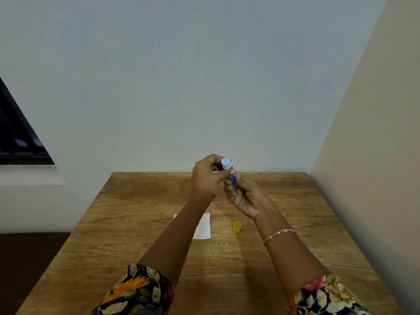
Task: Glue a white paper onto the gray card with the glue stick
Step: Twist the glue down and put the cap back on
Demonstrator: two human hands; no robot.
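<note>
Head view: both hands hold the uncapped glue stick (229,169) above the worktop's (127,223) far edge, left hand (208,178) pinching its top, right hand (244,196) its base. Twist gently, exposing little glue. White paper (203,226) and yellow cap (236,227) lie mid-worktop; gray card unseen

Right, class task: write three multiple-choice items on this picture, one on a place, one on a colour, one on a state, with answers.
1. Where is the cap?
A on the table, right of the paper
B on the glue stick
C on the paper

2. What colour is the cap?
A red
B yellow
C white

3. How is the glue stick held?
A lying on the table
B in the left hand only
C in both hands, uncapped

Answers:
1 A, it stands on the table beside the paper.
2 B, plainly yellow.
3 C, left hand and right hand both grip it.
</note>
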